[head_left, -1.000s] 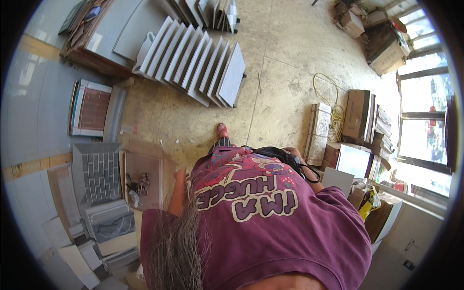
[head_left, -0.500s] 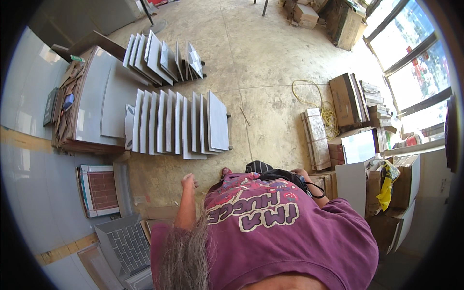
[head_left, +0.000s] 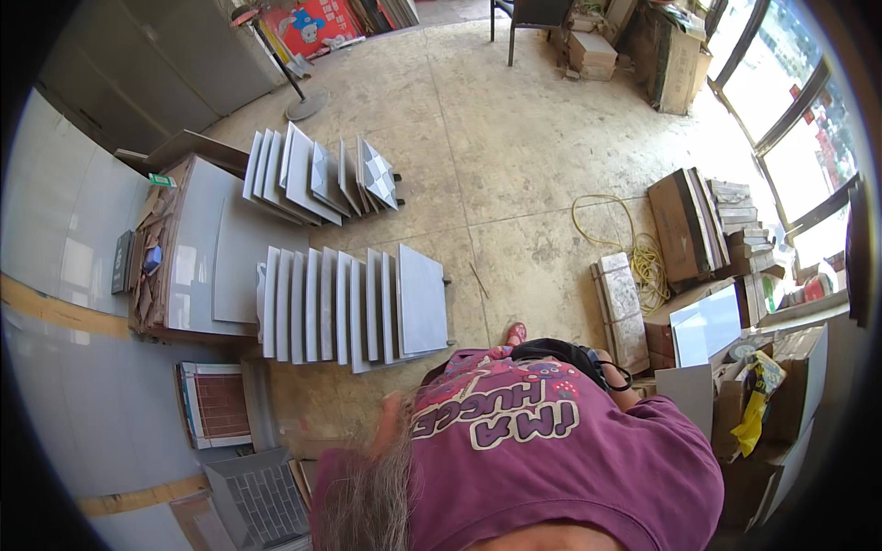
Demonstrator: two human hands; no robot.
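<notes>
Tiles [head_left: 354,308] upright in floor rack [head_left: 447,312], left hand [head_left: 393,410] near.

Red poster [head_left: 308,23] with a cartoon figure, 11 o'clock, propped near the wall. Brown cardboard boxes [head_left: 588,50] stacked at 1 o'clock; taller carton [head_left: 678,57] just beside them. Flat brown carton [head_left: 684,225] leaning on edge at 3 o'clock, near a yellow cord. Open cardboard boxes [head_left: 781,386] at 4 o'clock, a yellow packet [head_left: 751,418] hanging out. Small green label [head_left: 161,181] on the tile stack, 9 o'clock. Dark flat pack [head_left: 122,262] beside it.
</notes>
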